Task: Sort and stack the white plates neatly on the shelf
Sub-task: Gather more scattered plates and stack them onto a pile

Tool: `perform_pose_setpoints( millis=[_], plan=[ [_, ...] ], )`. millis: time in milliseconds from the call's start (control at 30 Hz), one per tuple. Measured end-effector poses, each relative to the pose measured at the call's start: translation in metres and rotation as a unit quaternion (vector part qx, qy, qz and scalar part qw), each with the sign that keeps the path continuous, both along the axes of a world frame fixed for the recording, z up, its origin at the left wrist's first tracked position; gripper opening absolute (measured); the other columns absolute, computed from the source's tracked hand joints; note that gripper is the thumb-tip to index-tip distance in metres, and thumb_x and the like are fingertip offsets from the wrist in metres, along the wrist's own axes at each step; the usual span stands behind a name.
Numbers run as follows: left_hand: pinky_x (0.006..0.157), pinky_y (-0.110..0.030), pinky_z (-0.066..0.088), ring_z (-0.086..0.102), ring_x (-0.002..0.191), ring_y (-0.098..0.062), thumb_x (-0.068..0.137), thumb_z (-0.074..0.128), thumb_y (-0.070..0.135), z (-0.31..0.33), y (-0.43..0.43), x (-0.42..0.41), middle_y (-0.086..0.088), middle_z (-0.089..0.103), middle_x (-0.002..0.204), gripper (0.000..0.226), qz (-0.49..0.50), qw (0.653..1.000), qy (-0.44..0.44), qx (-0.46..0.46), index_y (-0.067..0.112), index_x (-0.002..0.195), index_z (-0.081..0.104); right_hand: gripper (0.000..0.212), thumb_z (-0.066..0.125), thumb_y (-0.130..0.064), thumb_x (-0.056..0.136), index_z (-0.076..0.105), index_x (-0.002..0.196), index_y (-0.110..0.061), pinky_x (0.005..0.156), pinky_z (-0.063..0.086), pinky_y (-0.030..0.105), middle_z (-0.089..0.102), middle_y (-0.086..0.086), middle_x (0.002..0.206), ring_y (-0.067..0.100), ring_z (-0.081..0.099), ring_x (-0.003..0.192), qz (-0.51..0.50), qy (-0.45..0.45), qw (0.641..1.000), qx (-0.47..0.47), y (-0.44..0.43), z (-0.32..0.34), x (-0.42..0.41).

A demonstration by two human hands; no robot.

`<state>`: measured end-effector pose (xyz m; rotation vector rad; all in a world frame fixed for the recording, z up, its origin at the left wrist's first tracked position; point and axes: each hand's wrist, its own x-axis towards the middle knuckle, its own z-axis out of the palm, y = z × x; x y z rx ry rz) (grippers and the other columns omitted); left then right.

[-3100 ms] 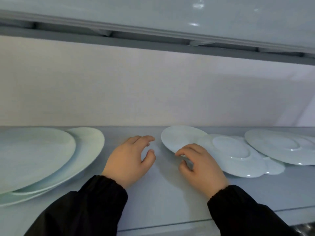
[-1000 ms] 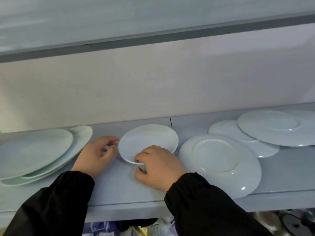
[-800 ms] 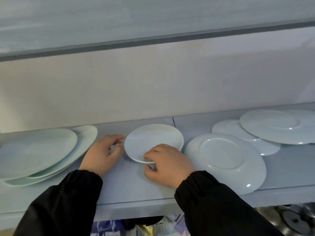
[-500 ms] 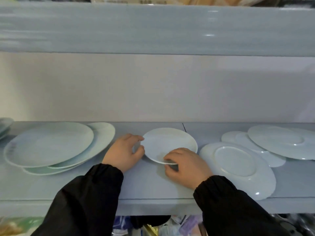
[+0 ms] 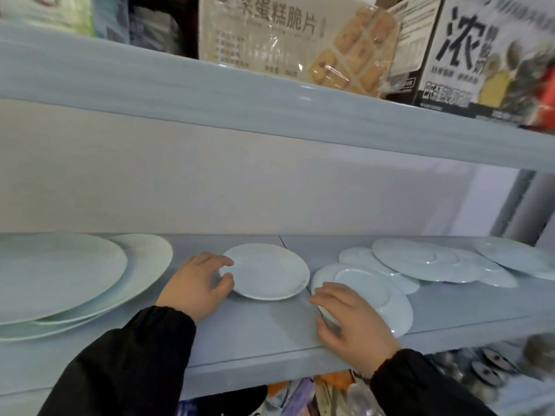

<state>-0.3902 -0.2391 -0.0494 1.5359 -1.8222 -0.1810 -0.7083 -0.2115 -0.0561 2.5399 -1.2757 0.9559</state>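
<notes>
The left hand (image 5: 195,288) holds its grip pinched on the left rim of the small plate (image 5: 270,271), mid-shelf. The right hand (image 5: 356,322) curls its grip round the upturned plate's (image 5: 387,298) near rim, at the shelf's (image 5: 255,328) front edge. Bare shelf separates the small plate from the large plates (image 5: 60,274) at the left.

**2 hands forward, both in black sleeves**

Both forearms reach ahead, the left sleeve (image 5: 129,361) and right sleeve (image 5: 420,385) gathered at the cuffs. The left hand (image 5: 196,285) lies palm down, with index finger and thumb curled round the left rim of a small plate (image 5: 267,270). The right hand (image 5: 356,321) (knuckles raised, back to the camera) arches over the near left rim of an upturned plate (image 5: 369,277), fingers on top and thumb at the edge. The 2 hands are apart.
</notes>
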Motion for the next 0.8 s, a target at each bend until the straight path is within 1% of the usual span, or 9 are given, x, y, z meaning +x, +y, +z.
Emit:
perform_pose_setpoints(
  millis=[67, 100, 200, 233, 300, 433, 533, 700, 800],
  plan=[
    [0.091, -0.022, 0.035, 0.045, 0.115, -0.005, 0.093, 0.051, 0.038, 0.001, 0.002, -0.003, 0.018, 0.052, 0.12, 0.03, -0.003, 1.0, 0.005, 0.001, 0.037, 0.122, 0.059, 0.039, 0.058, -0.038, 0.082, 0.065, 0.121, -0.03, 0.111, 0.035, 0.041, 0.06, -0.009, 0.128, 0.011, 0.046, 0.129, -0.05, 0.013, 0.999, -0.014, 0.001, 0.0, -0.02],
    [0.09, -0.022, 0.035, 0.044, 0.114, -0.004, 0.093, 0.051, 0.037, 0.002, 0.003, -0.004, 0.019, 0.052, 0.12, 0.029, -0.004, 1.0, 0.01, 0.003, 0.038, 0.121, 0.058, 0.043, 0.057, -0.043, 0.082, 0.062, 0.124, -0.033, 0.114, 0.03, 0.045, 0.056, -0.01, 0.134, 0.012, 0.042, 0.133, -0.079, 0.016, 0.997, -0.007, 0.002, 0.001, -0.031],
    [0.089, -0.024, 0.038, 0.049, 0.107, -0.006, 0.093, 0.052, 0.036, 0.004, 0.006, -0.006, 0.021, 0.052, 0.121, 0.027, -0.007, 1.0, 0.022, 0.003, 0.04, 0.12, 0.058, 0.055, 0.045, -0.061, 0.082, 0.046, 0.135, -0.047, 0.12, 0.008, 0.044, 0.036, -0.015, 0.149, 0.007, 0.017, 0.145, -0.161, -0.009, 0.985, 0.065, 0.0, -0.003, -0.057],
    [0.088, -0.025, 0.038, 0.05, 0.103, -0.008, 0.093, 0.052, 0.036, 0.004, 0.006, -0.006, 0.021, 0.052, 0.121, 0.027, -0.007, 1.0, 0.024, 0.004, 0.04, 0.12, 0.058, 0.059, 0.04, -0.066, 0.081, 0.041, 0.138, -0.05, 0.12, 0.005, 0.043, 0.03, -0.017, 0.152, 0.006, 0.01, 0.147, -0.188, -0.01, 0.978, 0.094, -0.001, -0.007, -0.062],
    [0.088, -0.025, 0.038, 0.051, 0.101, -0.01, 0.093, 0.054, 0.034, 0.004, 0.005, -0.006, 0.021, 0.053, 0.12, 0.027, -0.006, 1.0, 0.024, 0.007, 0.04, 0.119, 0.059, 0.063, 0.034, -0.07, 0.081, 0.035, 0.141, -0.052, 0.119, 0.008, 0.046, 0.025, -0.016, 0.156, 0.006, 0.007, 0.147, -0.227, 0.001, 0.968, 0.112, -0.001, -0.017, -0.065],
    [0.091, -0.026, 0.038, 0.051, 0.107, -0.009, 0.091, 0.057, 0.031, 0.002, 0.005, -0.004, 0.017, 0.056, 0.117, 0.026, -0.005, 0.999, 0.033, -0.003, 0.039, 0.116, 0.062, 0.062, 0.036, -0.068, 0.08, 0.039, 0.14, -0.05, 0.118, 0.013, 0.047, 0.031, -0.016, 0.154, 0.006, 0.012, 0.146, -0.25, -0.002, 0.963, 0.1, -0.002, -0.022, -0.063],
    [0.093, -0.027, 0.038, 0.048, 0.114, -0.007, 0.091, 0.058, 0.029, 0.001, 0.003, -0.002, 0.016, 0.057, 0.116, 0.026, -0.008, 0.999, 0.036, -0.004, 0.039, 0.115, 0.062, 0.065, 0.036, -0.069, 0.08, 0.037, 0.141, -0.05, 0.118, 0.011, 0.047, 0.029, -0.016, 0.155, 0.006, 0.011, 0.147, -0.251, 0.009, 0.963, 0.103, -0.001, -0.021, -0.063],
    [0.087, -0.028, 0.04, 0.05, 0.107, -0.01, 0.091, 0.058, 0.028, 0.002, 0.004, -0.003, 0.018, 0.058, 0.113, 0.026, -0.01, 0.999, 0.039, 0.002, 0.042, 0.112, 0.059, 0.071, 0.033, -0.071, 0.078, 0.031, 0.145, -0.048, 0.118, 0.007, 0.048, 0.023, -0.014, 0.159, 0.007, 0.005, 0.148, -0.243, 0.025, 0.961, 0.127, 0.001, -0.019, -0.063],
    [0.085, -0.029, 0.042, 0.05, 0.104, -0.01, 0.091, 0.056, 0.03, 0.003, 0.006, -0.003, 0.017, 0.058, 0.115, 0.025, -0.008, 0.999, 0.035, 0.014, 0.043, 0.113, 0.059, 0.076, 0.033, -0.075, 0.079, 0.022, 0.148, -0.047, 0.118, 0.006, 0.049, 0.016, -0.012, 0.16, 0.009, 0.0, 0.148, -0.236, 0.061, 0.958, 0.147, 0.006, -0.012, -0.063]
  ],
)
